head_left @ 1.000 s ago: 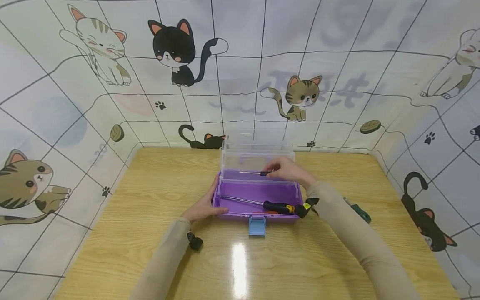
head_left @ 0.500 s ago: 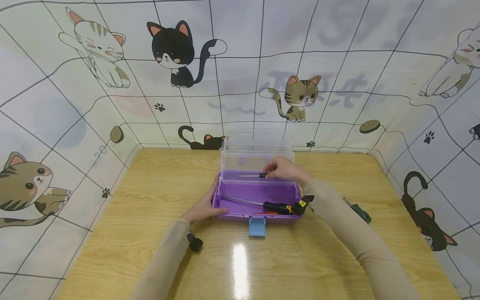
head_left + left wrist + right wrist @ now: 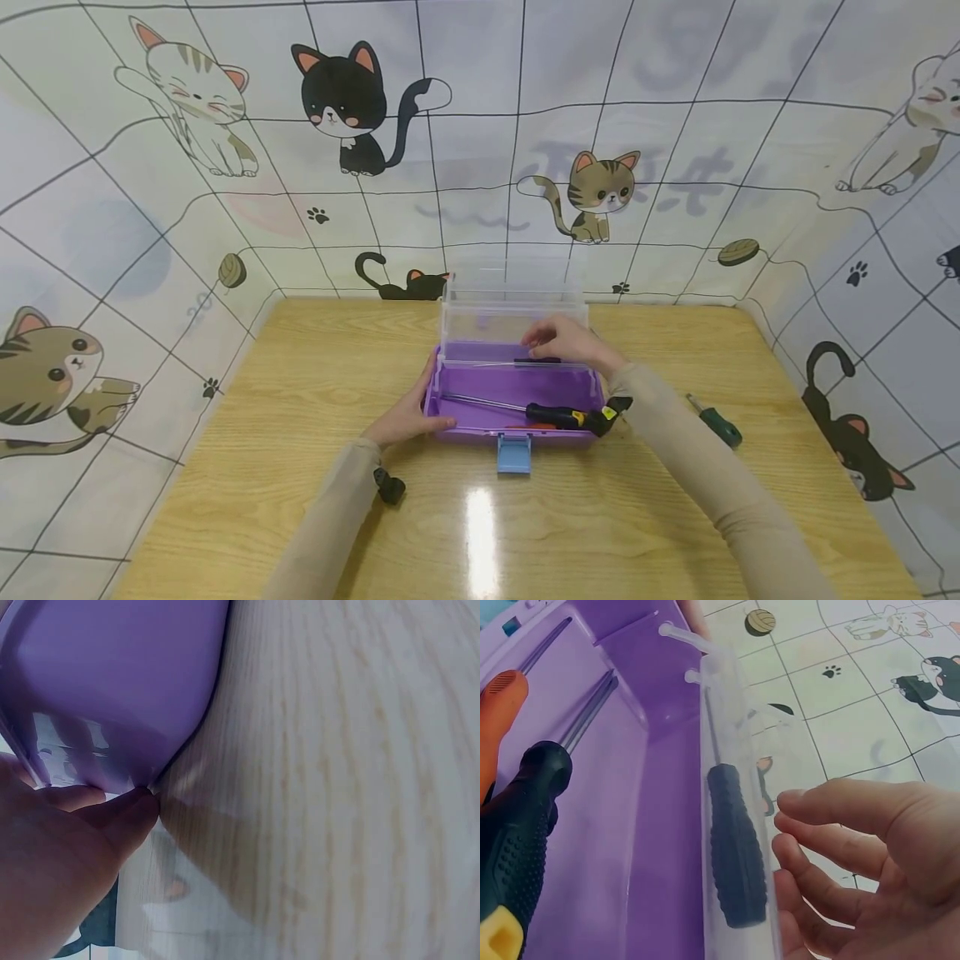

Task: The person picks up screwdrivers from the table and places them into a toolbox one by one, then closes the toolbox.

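The small screwdriver (image 3: 737, 851), with a ribbed dark handle and thin shaft, lies lengthwise along the clear plastic (image 3: 742, 946) at the back of the purple toolbox (image 3: 517, 382). Half a second ago the right hand (image 3: 566, 343) pinched it; now those loosely bent fingers hold nothing. The left hand (image 3: 408, 417) still grips the toolbox's left end.

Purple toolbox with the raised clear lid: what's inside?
A black-and-yellow screwdriver and an orange-handled tool; a smaller black screwdriver lies at the clear lid. Anything beneath them is covered.
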The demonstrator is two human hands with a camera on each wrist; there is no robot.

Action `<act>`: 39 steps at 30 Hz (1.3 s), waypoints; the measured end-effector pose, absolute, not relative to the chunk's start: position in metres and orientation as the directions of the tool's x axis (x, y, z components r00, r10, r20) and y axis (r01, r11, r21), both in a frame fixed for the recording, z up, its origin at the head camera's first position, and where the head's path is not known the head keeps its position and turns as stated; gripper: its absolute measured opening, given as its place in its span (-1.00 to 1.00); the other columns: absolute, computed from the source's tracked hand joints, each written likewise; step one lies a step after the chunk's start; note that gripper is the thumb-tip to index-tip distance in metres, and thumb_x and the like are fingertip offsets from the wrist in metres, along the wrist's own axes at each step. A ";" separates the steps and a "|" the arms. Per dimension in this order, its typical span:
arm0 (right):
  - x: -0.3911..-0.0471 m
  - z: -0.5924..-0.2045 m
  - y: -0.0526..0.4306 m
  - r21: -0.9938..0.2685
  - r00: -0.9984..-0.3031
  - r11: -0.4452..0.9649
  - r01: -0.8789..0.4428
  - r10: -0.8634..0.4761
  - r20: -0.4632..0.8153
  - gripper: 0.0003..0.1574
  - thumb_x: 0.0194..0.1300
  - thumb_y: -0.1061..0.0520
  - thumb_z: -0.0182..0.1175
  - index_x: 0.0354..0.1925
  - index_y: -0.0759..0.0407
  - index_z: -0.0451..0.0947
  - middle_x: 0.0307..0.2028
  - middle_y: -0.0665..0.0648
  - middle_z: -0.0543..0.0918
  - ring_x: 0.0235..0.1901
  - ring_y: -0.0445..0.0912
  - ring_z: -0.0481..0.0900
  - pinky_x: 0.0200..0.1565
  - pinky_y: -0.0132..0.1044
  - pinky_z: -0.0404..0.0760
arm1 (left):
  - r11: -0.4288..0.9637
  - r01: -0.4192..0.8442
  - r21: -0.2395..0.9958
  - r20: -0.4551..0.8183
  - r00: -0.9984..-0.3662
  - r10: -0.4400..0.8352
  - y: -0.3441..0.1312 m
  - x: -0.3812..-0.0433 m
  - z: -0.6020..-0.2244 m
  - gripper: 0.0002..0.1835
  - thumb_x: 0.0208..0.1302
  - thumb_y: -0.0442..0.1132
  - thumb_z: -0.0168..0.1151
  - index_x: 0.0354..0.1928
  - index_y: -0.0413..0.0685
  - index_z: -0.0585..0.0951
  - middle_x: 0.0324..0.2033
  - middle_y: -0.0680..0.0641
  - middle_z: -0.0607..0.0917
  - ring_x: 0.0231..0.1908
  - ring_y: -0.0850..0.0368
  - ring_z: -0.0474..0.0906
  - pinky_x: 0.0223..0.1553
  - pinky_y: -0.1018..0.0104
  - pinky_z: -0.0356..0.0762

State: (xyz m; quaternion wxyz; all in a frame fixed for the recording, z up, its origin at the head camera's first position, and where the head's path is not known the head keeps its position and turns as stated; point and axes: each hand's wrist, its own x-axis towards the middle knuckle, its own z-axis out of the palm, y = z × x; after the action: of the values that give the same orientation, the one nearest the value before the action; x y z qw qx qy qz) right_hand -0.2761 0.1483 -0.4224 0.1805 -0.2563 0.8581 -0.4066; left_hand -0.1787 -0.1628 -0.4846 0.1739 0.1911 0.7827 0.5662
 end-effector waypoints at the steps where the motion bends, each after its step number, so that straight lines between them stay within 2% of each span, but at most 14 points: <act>1: -0.276 -0.422 0.149 -0.793 -0.801 0.535 -0.292 -0.589 -0.102 -0.68 0.24 0.29 0.25 -0.03 0.40 0.59 -0.10 0.29 0.66 -0.06 0.11 0.57 0.04 -0.03 0.54 | 0.289 0.101 0.952 -0.058 -0.867 0.495 -0.163 -0.180 -0.488 0.28 0.10 -0.24 0.43 0.50 0.25 -0.42 0.48 -0.16 -0.38 0.44 -0.20 -0.36 0.34 -0.24 -0.26; 7: -0.272 -0.416 0.157 -0.810 -0.783 0.507 -0.295 -0.614 -0.099 -0.64 0.26 0.29 0.22 0.01 0.46 0.54 -0.05 0.36 0.63 -0.01 0.17 0.56 0.08 -0.02 0.53 | 0.278 0.107 0.954 -0.041 -0.877 0.479 -0.167 -0.191 -0.517 0.30 0.08 -0.27 0.45 0.47 0.43 -0.42 0.48 -0.07 -0.40 0.44 -0.16 -0.38 0.35 -0.22 -0.29; 11: -0.270 -0.413 0.162 -0.824 -0.774 0.482 -0.298 -0.627 -0.087 -0.61 0.28 0.27 0.21 0.02 0.50 0.52 -0.03 0.39 0.61 0.02 0.21 0.54 0.09 0.00 0.52 | 0.273 0.116 0.955 -0.027 -0.882 0.470 -0.168 -0.193 -0.522 0.30 0.06 -0.21 0.47 0.46 0.55 -0.39 0.49 -0.01 -0.37 0.44 -0.12 -0.36 0.35 -0.22 -0.28; 19: -0.266 -0.413 0.182 -0.825 -0.761 0.433 -0.363 -0.649 -0.005 -0.65 0.25 0.21 0.23 -0.05 0.44 0.56 -0.11 0.30 0.65 -0.09 0.09 0.60 -0.02 -0.11 0.59 | 0.272 0.120 0.955 -0.022 -0.885 0.466 -0.167 -0.192 -0.522 0.30 0.04 -0.11 0.49 0.47 0.57 -0.38 0.50 0.01 -0.35 0.45 -0.11 -0.36 0.35 -0.23 -0.28; 28: -0.261 -0.409 0.200 -0.799 -0.808 0.536 -0.273 -0.578 -0.111 -0.57 0.31 0.19 0.22 0.07 0.42 0.51 0.01 0.34 0.59 0.02 0.17 0.52 0.08 0.04 0.50 | 0.273 0.118 0.955 -0.023 -0.887 0.462 -0.167 -0.192 -0.522 0.29 0.05 -0.14 0.49 0.45 0.64 -0.37 0.50 0.02 -0.33 0.45 -0.07 -0.35 0.36 -0.21 -0.28; 33: -0.258 -0.407 0.209 -0.791 -0.811 0.550 -0.268 -0.572 -0.123 -0.57 0.33 0.18 0.21 0.08 0.42 0.51 0.01 0.33 0.59 0.02 0.16 0.53 0.08 0.04 0.50 | 0.274 0.111 0.955 -0.031 -0.885 0.465 -0.166 -0.191 -0.519 0.29 0.07 -0.23 0.46 0.46 0.55 -0.39 0.49 -0.01 -0.36 0.45 -0.09 -0.37 0.35 -0.21 -0.29; 39: -0.259 -0.407 0.217 -0.778 -0.816 0.555 -0.294 -0.569 -0.098 -0.59 0.34 0.19 0.19 0.06 0.43 0.52 -0.01 0.34 0.61 0.00 0.17 0.54 0.07 0.06 0.50 | 0.278 0.107 0.955 -0.044 -0.873 0.486 -0.164 -0.183 -0.495 0.28 0.09 -0.29 0.42 0.50 0.23 -0.43 0.48 -0.16 -0.39 0.43 -0.21 -0.37 0.35 -0.23 -0.26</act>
State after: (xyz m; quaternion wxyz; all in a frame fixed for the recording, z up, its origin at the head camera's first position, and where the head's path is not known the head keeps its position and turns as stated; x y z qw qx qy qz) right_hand -0.2588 0.2172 -0.4073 0.1721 -0.2494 0.8648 -0.4003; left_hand -0.1827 -0.1636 -0.4951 0.1664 0.1898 0.7819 0.5700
